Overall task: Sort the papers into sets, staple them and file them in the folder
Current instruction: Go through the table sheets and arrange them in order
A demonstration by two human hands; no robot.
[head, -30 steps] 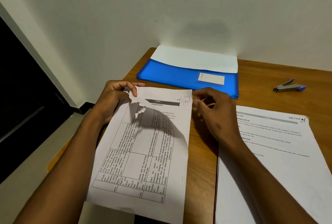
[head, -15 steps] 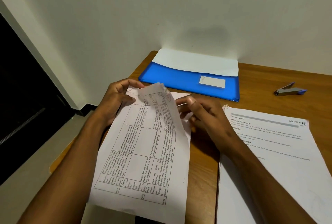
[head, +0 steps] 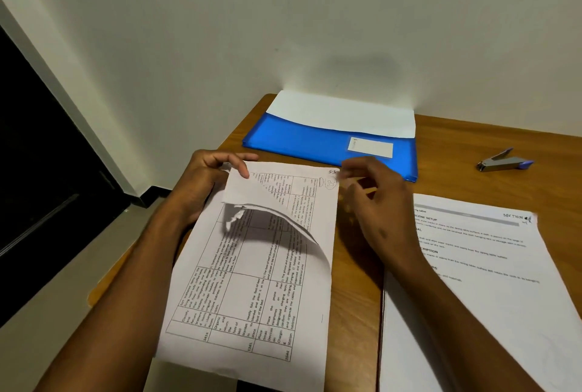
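A set of printed table sheets (head: 252, 291) lies at the table's left edge, its top sheets curled back toward me. My left hand (head: 204, 184) pinches the set's top-left corner, forefinger on the folded-over sheets. Blurred, my right hand (head: 374, 206) hovers beside the top-right corner with fingers loosely curled, holding nothing that I can make out. A second pile of papers (head: 478, 281) lies to the right under my right forearm. The blue folder (head: 315, 139), with white paper sticking out of it, lies against the wall. A grey stapler (head: 504, 162) sits at the far right.
The wooden table (head: 356, 297) ends just left of the table sheets, and part of the set overhangs its near edge. A white wall stands behind the folder. Dark floor and a doorway lie to the left.
The top sheets have been flipped over toward me, showing a page marked in its top-right corner. My right hand let go of the sheet and drew slightly right.
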